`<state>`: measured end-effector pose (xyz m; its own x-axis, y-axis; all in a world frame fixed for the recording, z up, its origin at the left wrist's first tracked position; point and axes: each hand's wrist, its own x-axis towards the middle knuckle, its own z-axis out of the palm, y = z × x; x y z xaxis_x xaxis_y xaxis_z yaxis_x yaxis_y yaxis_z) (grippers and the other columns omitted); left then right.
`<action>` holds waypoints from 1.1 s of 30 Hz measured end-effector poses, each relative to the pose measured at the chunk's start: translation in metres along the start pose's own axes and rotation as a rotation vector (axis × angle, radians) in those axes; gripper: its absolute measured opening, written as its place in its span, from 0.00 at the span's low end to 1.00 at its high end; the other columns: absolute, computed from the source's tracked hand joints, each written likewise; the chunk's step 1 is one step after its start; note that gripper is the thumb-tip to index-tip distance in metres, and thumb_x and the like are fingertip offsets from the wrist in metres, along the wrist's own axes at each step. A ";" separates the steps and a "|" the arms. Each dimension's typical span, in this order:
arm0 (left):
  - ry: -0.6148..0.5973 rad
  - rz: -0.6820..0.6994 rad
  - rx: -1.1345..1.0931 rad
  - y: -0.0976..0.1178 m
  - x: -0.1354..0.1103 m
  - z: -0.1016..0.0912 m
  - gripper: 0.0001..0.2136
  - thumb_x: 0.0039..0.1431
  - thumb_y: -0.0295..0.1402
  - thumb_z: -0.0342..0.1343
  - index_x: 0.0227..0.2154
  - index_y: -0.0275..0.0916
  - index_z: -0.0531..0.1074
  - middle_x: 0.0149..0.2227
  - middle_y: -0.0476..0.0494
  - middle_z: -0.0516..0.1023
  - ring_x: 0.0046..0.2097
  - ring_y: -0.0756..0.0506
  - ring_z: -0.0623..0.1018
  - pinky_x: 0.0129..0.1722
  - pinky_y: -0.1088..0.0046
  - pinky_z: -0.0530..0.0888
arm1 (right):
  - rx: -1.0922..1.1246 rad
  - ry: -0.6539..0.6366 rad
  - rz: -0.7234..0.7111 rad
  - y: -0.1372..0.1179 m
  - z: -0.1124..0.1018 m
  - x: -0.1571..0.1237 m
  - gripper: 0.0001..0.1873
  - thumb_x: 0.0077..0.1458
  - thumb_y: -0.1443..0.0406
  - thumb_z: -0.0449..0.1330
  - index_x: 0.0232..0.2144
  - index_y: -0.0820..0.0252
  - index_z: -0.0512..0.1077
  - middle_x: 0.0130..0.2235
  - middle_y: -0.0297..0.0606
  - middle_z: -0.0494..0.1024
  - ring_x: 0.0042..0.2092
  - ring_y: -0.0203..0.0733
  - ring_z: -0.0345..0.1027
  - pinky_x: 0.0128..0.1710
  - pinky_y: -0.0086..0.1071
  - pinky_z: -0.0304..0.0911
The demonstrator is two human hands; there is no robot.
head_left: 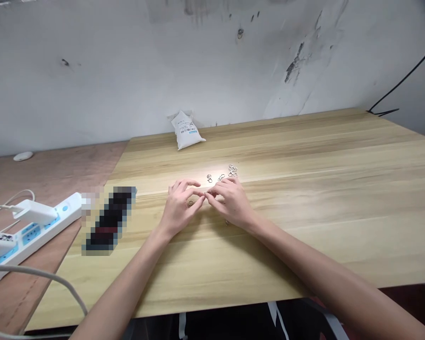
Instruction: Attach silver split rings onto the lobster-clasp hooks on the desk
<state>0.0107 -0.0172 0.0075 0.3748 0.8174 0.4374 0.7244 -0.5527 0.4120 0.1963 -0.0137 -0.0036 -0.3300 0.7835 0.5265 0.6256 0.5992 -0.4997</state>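
Silvery metal bit (209, 192) pinched in my R hand (232, 199), over wood tabletop (304, 198); L hand (180, 204) right up against it, can't tell if gripping. Metal clasps (233, 169) just beyond both hands. Further out I see white packet (187, 132) nr wall (127, 71), pwr strip (68, 208) far L.

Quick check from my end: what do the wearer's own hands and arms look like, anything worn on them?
Both the left hand and right hand look bare: no gloves. The left forearm and right forearm show no sleeves, watch or bracelet. Nail details are too small to tell.
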 end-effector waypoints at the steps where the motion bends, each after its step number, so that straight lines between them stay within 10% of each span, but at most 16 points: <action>1: -0.002 -0.006 -0.005 0.000 0.000 0.000 0.06 0.62 0.35 0.55 0.33 0.43 0.76 0.47 0.43 0.76 0.50 0.40 0.72 0.50 0.59 0.64 | 0.028 -0.011 0.015 0.000 0.000 0.000 0.10 0.61 0.65 0.56 0.29 0.56 0.75 0.29 0.34 0.80 0.34 0.39 0.68 0.47 0.39 0.54; 33: 0.148 0.140 0.169 0.002 0.003 0.001 0.09 0.60 0.36 0.59 0.24 0.44 0.73 0.42 0.46 0.80 0.49 0.40 0.75 0.57 0.54 0.61 | 0.524 -0.055 0.327 -0.012 -0.002 0.000 0.12 0.59 0.62 0.58 0.29 0.54 0.81 0.33 0.35 0.83 0.35 0.40 0.75 0.34 0.32 0.68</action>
<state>0.0139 -0.0153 0.0083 0.3989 0.6952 0.5981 0.7621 -0.6140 0.2055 0.1898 -0.0211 0.0039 -0.2241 0.9393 0.2599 0.2748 0.3168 -0.9078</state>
